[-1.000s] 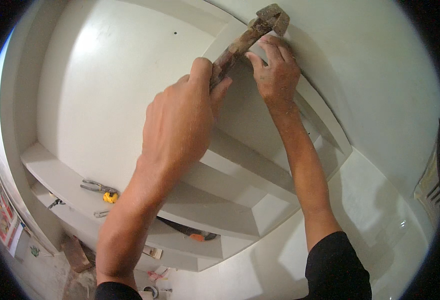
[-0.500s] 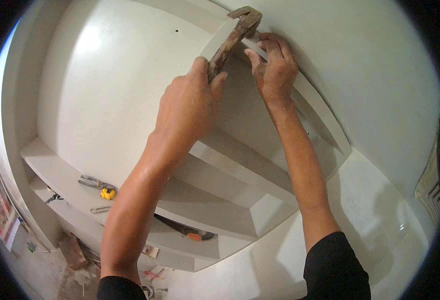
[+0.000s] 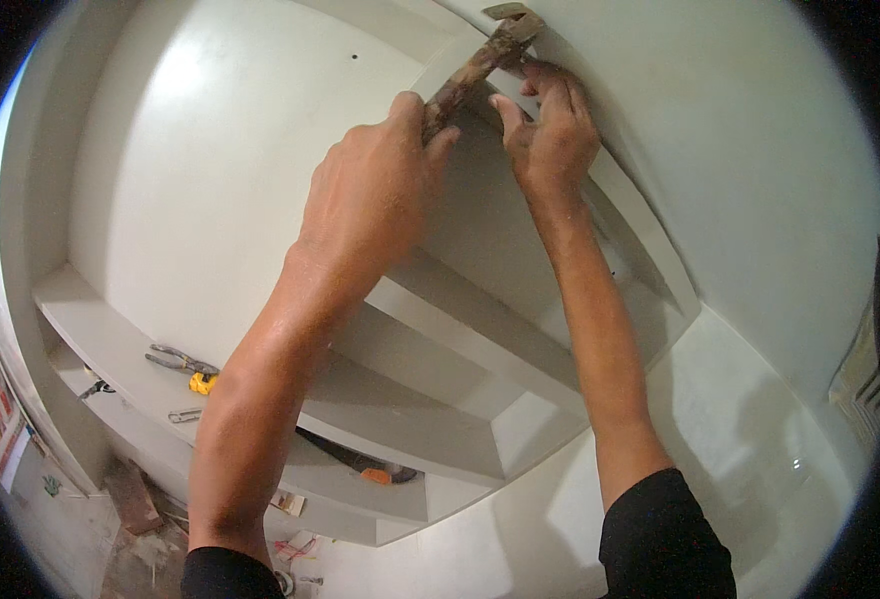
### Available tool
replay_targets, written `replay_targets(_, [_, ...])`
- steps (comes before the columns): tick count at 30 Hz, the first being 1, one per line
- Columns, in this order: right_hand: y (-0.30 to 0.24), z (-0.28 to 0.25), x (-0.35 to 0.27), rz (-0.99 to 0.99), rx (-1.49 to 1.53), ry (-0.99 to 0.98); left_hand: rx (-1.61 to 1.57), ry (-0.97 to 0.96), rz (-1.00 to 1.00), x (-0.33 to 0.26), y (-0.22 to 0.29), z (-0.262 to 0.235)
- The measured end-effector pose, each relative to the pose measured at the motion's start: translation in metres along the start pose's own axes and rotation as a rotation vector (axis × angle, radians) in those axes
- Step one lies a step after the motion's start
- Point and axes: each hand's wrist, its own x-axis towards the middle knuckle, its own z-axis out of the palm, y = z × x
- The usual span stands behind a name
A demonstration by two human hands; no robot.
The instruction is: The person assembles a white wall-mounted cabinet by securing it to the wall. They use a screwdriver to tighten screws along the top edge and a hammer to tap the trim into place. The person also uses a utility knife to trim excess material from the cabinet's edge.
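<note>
My left hand (image 3: 365, 195) is wrapped round the worn wooden handle of a claw hammer (image 3: 475, 75), raised toward the upper edge of a white shelf unit (image 3: 450, 60). The hammer's head is up against the wall side, just above my right hand (image 3: 555, 125). The fingers of my right hand are curled in at the unit's upper edge, with the thumb a little apart. What they grip there is too small or hidden to make out.
On a shelf to the left lie grey pliers (image 3: 180, 359), a yellow tape measure (image 3: 202, 383) and a small metal tool (image 3: 184, 415). A handsaw (image 3: 365, 464) with an orange-and-black handle rests lower down. A brown block (image 3: 132, 497) stands on the floor. The white wall (image 3: 760, 150) borders the right.
The hammer has moved slightly up and to the right with my left hand. My right hand stays at nearly the same place on the edge. The whole view has shifted a little.
</note>
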Motion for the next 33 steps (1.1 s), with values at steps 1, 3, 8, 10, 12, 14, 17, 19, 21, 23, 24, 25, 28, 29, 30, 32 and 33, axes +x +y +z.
replay_targets(1, [0.002,-0.001,-0.002,0.019,-0.017,-0.009,-0.016,-0.023,0.003,-0.001,0.004,-0.003])
replay_targets(3, [0.009,-0.001,-0.006,-0.050,-0.014,0.018,-0.056,-0.035,0.000,-0.007,0.011,-0.011])
replay_targets(8, [0.006,-0.003,-0.008,-0.034,-0.028,-0.009,-0.147,0.002,-0.051,-0.025,0.025,-0.029])
replay_targets(10, [0.007,-0.004,-0.008,-0.042,-0.017,-0.003,-0.064,0.022,-0.036,-0.023,0.019,-0.018])
replay_targets(12, [0.002,-0.003,-0.002,-0.055,0.005,0.024,0.029,0.040,0.004,-0.013,0.009,-0.010])
replay_targets(14, [0.005,-0.003,0.003,-0.077,0.010,0.038,0.101,0.047,0.065,-0.001,0.006,-0.003])
replay_targets(17, [0.010,0.001,-0.004,-0.096,0.022,0.045,0.030,-0.030,-0.107,-0.011,0.020,-0.016])
replay_targets(19, [0.012,0.001,-0.004,-0.116,0.042,0.067,0.046,-0.007,-0.096,-0.008,0.016,-0.007])
replay_targets(21, [0.006,-0.004,-0.003,-0.053,0.018,0.045,0.081,0.024,-0.051,-0.007,0.016,-0.009])
replay_targets(23, [0.008,-0.005,-0.008,-0.048,0.000,0.026,0.118,0.037,0.021,-0.012,0.018,-0.006])
replay_targets(24, [0.012,-0.004,-0.010,-0.077,-0.001,0.026,0.114,0.032,-0.003,-0.013,0.018,-0.002])
replay_targets(25, [0.012,-0.003,-0.009,-0.103,0.001,0.033,0.117,0.031,-0.023,-0.012,0.018,0.000])
replay_targets(28, [0.006,-0.002,-0.004,-0.032,0.028,0.020,0.132,0.021,-0.005,-0.009,0.018,-0.003])
replay_targets(29, [0.006,-0.001,-0.004,-0.043,0.013,0.024,0.136,0.017,0.011,-0.009,0.017,-0.006])
replay_targets(30, [0.008,0.000,-0.003,-0.055,-0.002,0.029,0.066,0.007,-0.055,-0.012,0.019,-0.013])
replay_targets(32, [0.010,0.006,-0.012,-0.095,-0.067,0.029,-0.073,-0.033,-0.188,-0.030,0.025,-0.024])
replay_targets(33, [0.010,0.008,-0.016,-0.130,-0.118,0.029,-0.098,-0.010,-0.175,-0.040,0.022,-0.029])
